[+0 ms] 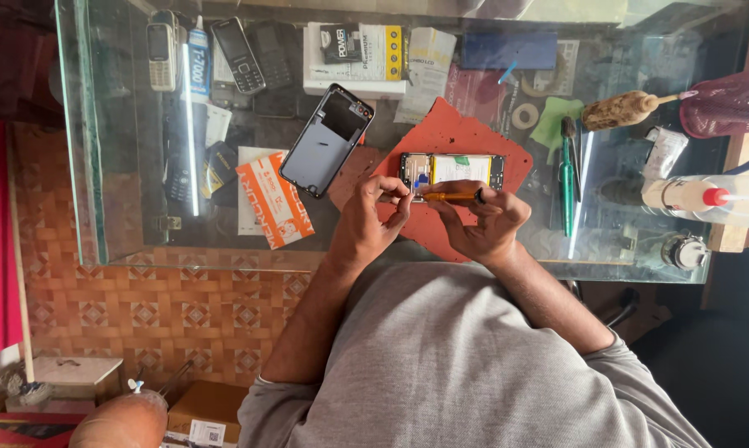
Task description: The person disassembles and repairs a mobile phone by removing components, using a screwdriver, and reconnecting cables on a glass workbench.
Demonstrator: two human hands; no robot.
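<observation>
My right hand (484,222) pinches an orange screwdriver (451,197), its tip hidden; my left hand (373,217) pinches the opened phone (452,169) on the red mat (466,137) near the glass desk's (109,166) front edge. A detached back cover (325,139) lies beside it.

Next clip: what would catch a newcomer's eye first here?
An opened phone lies on a red mat in the middle of the glass counter. The left hand steadies its end, and the right hand holds a yellow screwdriver against it. The detached back cover lies just left.
</observation>
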